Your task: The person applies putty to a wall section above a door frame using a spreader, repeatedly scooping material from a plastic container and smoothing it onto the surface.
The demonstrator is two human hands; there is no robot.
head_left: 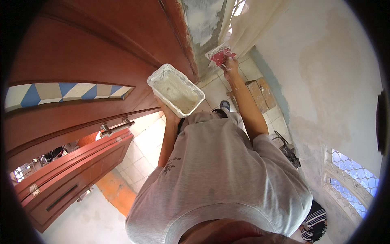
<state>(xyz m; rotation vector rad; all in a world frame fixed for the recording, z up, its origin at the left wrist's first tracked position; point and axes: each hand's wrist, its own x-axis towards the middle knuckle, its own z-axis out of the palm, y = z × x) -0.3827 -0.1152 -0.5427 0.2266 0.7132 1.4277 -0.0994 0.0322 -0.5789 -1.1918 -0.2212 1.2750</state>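
Observation:
My left hand [170, 114] is closed on the side of a white rectangular tub [194, 90], its fingers partly hidden behind the wall. Pale, smooth paste lies inside the tub and is smeared along its rim. Out ahead and to the right, my right hand [230, 66] grips a red putty spreader [219, 57] with whitish paste on its blade. The spreader is close to the grey, patchy wall strip [206, 28] beside the door frame. Whether its blade touches that wall, I cannot tell.
A large red-brown door [101, 49] with a metal handle [115, 128] is at my left, another red door [77, 175] below it. A cream curtain [256, 24] hangs ahead. Brown boards [261, 95] and a dark bag [289, 152] are at my right, near a grilled window [351, 175].

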